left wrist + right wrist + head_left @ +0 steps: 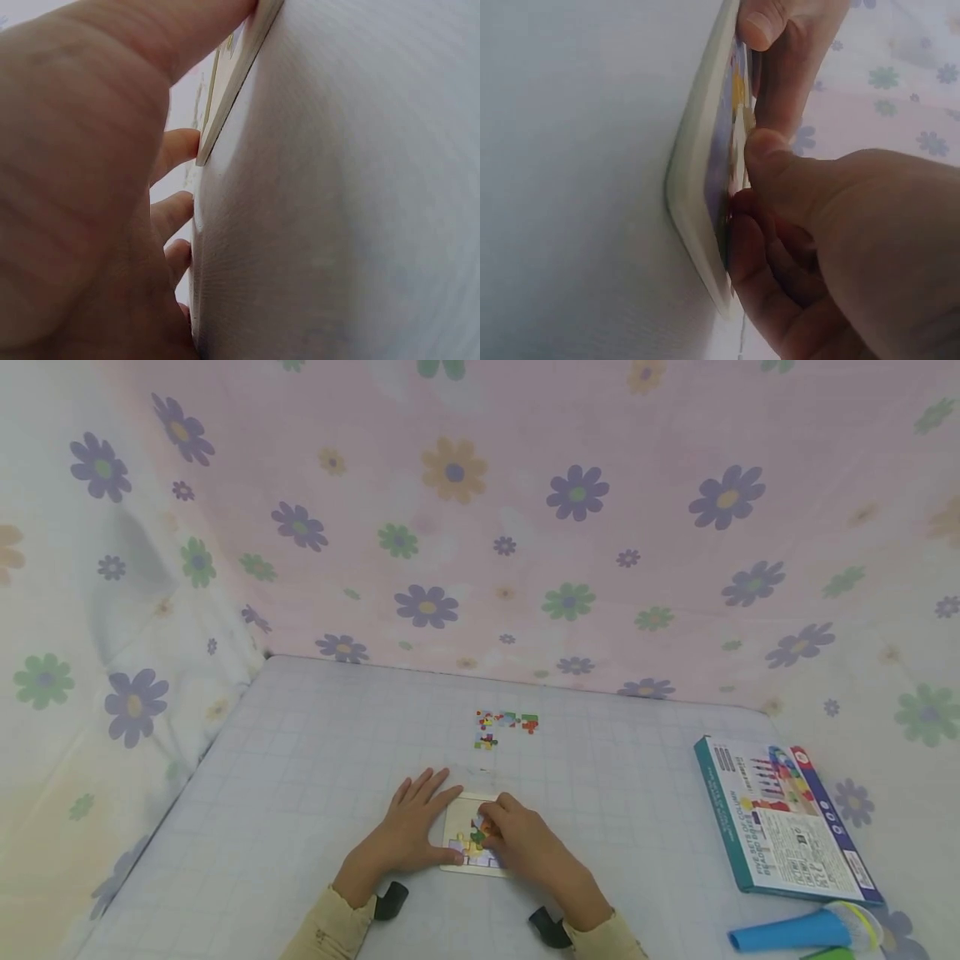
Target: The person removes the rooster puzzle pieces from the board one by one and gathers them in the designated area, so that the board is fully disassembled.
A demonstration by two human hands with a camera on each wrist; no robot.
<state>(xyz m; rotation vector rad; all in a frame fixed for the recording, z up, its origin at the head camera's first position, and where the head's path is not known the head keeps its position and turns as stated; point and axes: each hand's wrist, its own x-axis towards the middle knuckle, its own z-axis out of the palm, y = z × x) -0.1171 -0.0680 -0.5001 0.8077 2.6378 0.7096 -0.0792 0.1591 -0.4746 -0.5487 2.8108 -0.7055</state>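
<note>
A small jigsaw board with a pale wooden tray (454,816) lies flat before me, its lower part filled with joined colourful pieces (459,843). My left hand (408,831) rests at the tray's left side with fingers spread, the thumb over the lower left edge and the index fingertip by the upper left corner. Over the tray's right half, my right hand (528,843) pinches a puzzle piece (480,823) between thumb and curled fingers, low against the board. The hand covers much of that piece. In the right wrist view, the tray's rim (684,169) shows beside the fingers.
Several loose puzzle pieces (486,741) lie beyond the tray on the pale table cover (315,760). To the right are a flat boxed set (787,827) and a blue toy microphone (798,932), with a green object (828,954) at the frame's bottom. Flowered cloth (502,568) hangs around the table.
</note>
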